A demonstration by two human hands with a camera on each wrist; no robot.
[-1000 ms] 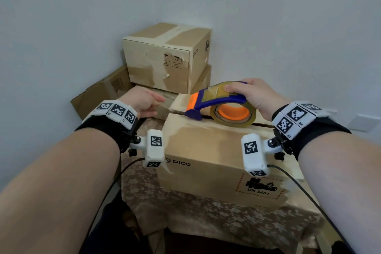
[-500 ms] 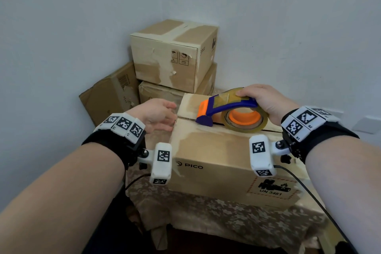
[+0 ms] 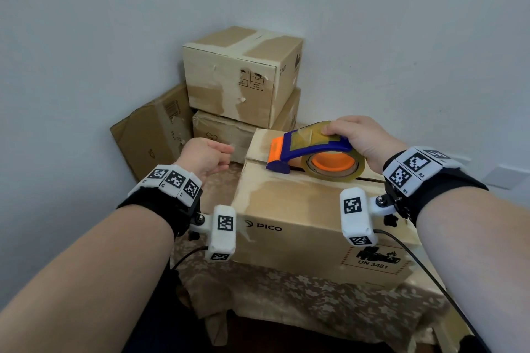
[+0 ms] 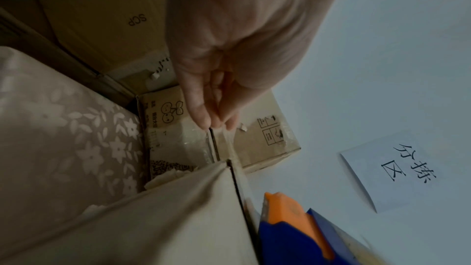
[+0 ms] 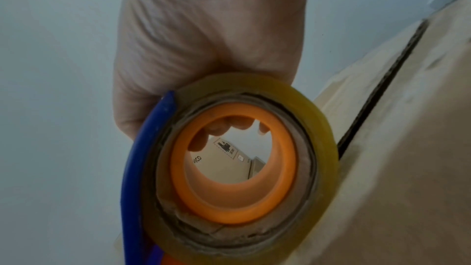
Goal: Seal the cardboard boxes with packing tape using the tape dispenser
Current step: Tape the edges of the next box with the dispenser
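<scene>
A PICO cardboard box stands on the cloth-covered table, its top flaps meeting at a dark seam. My right hand grips a blue and orange tape dispenser from above. The dispenser's nose rests on the box top near the left end of the seam. Its yellowish tape roll fills the right wrist view. My left hand hovers just left of the box, fingers drawn loosely together and holding nothing, clear of the box in the left wrist view.
Two taped boxes are stacked in the wall corner behind, with a flattened carton leaning at their left. A floral cloth covers the table. A paper note hangs on the wall. A black cable trails from my right wrist.
My left hand has come off the box's left end and drawn back to the left. The right hand keeps the dispenser at the same spot on the box top.
</scene>
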